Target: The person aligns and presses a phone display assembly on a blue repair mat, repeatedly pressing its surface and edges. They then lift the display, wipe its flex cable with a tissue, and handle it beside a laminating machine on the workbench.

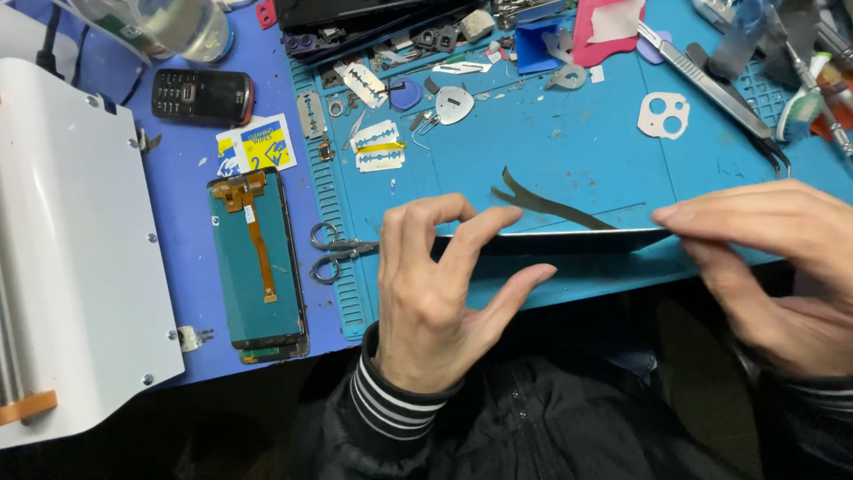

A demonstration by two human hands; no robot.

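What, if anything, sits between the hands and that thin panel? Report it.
Nothing visible does. The left hand and the right hand already grip the thin panel at its two ends, fingertips directly on its edges, above the blue mat.

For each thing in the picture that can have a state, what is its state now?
Thin panel: held edge-on over the blue mat, both ends gripped.
Left hand: fingers pinch the panel's left end.
Right hand: fingers pinch its right end.
Dark strip: peeled, curling loose.
Small scissors: closed, lying flat.
Screen module: face down, orange ribbon cable showing.
Black keypad phone: screen dark.
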